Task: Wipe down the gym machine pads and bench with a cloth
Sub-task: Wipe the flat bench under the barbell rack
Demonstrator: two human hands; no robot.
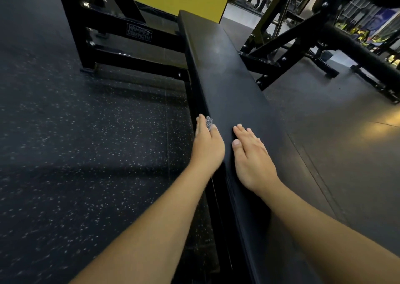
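On the long black bench pad [227, 67]: right hand [251, 156], flat, fingers straight, palm down on the top surface. At the pad's left edge: left hand [208, 147], fingers curled round a small grey patterned cloth [209, 122], pressing it against the side. Beneath: speckled rubber floor [75, 153]. Beyond: black machine frame [121, 30].

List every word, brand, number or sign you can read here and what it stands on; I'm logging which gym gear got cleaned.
"HAMMER STRENGTH": outlined lettering, in two lines, on the black frame crossbar left of the bench pad.
Nothing else is readable: the blue panel at far right is too blurred to tell whether it carries text.
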